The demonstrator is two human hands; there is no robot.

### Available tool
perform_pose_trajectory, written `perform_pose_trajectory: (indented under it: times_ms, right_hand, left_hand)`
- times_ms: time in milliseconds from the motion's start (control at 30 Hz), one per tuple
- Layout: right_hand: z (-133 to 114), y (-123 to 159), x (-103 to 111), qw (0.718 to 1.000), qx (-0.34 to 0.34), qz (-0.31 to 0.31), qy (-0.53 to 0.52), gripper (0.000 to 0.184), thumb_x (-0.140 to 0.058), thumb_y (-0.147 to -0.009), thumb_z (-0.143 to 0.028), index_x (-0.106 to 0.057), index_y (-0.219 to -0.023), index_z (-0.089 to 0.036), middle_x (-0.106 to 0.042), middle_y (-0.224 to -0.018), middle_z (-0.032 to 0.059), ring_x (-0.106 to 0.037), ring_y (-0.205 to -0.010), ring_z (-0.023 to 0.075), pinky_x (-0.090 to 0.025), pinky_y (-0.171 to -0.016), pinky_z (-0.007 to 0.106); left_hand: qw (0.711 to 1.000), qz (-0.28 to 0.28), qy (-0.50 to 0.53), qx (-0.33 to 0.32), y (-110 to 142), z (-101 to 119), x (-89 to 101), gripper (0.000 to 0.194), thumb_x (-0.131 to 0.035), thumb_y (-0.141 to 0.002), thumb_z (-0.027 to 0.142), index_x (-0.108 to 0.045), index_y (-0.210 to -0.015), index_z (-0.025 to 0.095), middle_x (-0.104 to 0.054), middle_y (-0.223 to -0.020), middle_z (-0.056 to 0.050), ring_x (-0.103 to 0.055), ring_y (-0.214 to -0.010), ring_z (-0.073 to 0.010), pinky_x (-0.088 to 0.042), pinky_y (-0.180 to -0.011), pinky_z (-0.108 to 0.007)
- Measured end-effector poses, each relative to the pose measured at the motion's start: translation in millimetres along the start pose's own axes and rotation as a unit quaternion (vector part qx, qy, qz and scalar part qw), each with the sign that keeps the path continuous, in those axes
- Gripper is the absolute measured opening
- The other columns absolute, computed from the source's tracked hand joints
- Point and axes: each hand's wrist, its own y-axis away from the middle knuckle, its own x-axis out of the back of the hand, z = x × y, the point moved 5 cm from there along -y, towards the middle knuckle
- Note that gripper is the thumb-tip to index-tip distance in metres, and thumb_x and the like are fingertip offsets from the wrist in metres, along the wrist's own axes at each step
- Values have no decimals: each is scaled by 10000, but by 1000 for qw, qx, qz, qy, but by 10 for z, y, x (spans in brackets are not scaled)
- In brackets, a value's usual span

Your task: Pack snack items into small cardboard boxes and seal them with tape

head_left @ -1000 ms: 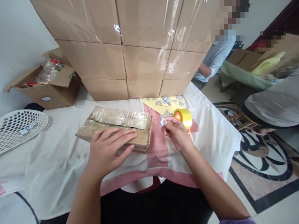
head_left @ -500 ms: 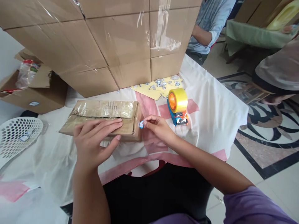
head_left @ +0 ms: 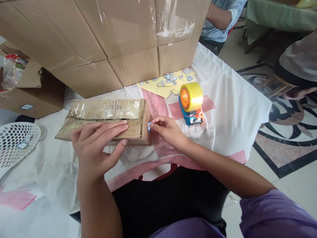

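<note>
At the right end of a small cardboard box (head_left: 109,109), thumb and forefinger of the right hand (head_left: 169,131) pinch a tiny blue-edged label (head_left: 149,126), the other fingers curled in behind; whether the label touches the end face or hangs just off it cannot be told. The left hand (head_left: 97,142) lies loosely spread across the top flap, grasping nothing, its fingertips just short of the taped seam and its thumb apart from the rest. For so small a piece, a light grip by one edge seems best, with the flat side square to the cardboard and even pressure from the middle outward, while the left palm bears down enough to stop the box sliding on cloth. The box itself sits nearer the table's near edge than the stacked cartons (head_left: 133,36), long side roughly along that edge, its top crinkled under glossy tape and its corners worn. Beyond the right hand, towards the table's right corner, stands a blue-and-orange tape dispenser (head_left: 183,110) with a fat, translucent yellow roll. Farther back, a thin yellow sheet (head_left: 158,89) bears grey-and-white patches, too small to tell as printed or loose, against the smooth, film-glazed cartons. Towards the left lies a perforated white plastic basket (head_left: 33,128), all over the soft, rumpled white-and-pink tablecloth (head_left: 228,99).
</note>
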Motion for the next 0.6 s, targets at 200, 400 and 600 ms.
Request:
perform_pose_trajectory:
  times_ms: [200, 400, 600]
  right_hand:
    - [5, 13, -13, 1000, 10, -1, 8, 186, -756, -785, -333, -644, -791, -183, -660, -776, -17, -610, -746, 122, -478, -771, 279]
    - [32, -3, -42, 1000, 11, 13, 17, 248, -768, -763, -380, -611, -793, -190, -645, -771, -13, -608, -739, 128, -483, -729, 270]
    - [70, -10, -27, 995, -7, 96, 20, 304, -812, -721, -415, -612, -757, -189, -630, -706, -19, -580, -675, 125, -458, -642, 256]
  left_hand:
    - [1000, -5, 4, 9, 6, 0, -5, 215, -663, -889, 323, -741, -1084, 282, -788, -1050, -32, -656, -963, -295, -349, -909, -491]
    - [1000, -22, 12, 17, -4, 7, 6, 247, -658, -881, 356, -737, -1104, 285, -784, -1063, -42, -657, -982, -311, -346, -923, -506]
    - [999, -9, 2, 30, -23, 25, -29, 299, -639, -872, 403, -734, -1127, 278, -778, -1086, -59, -654, -985, -322, -336, -935, -513]
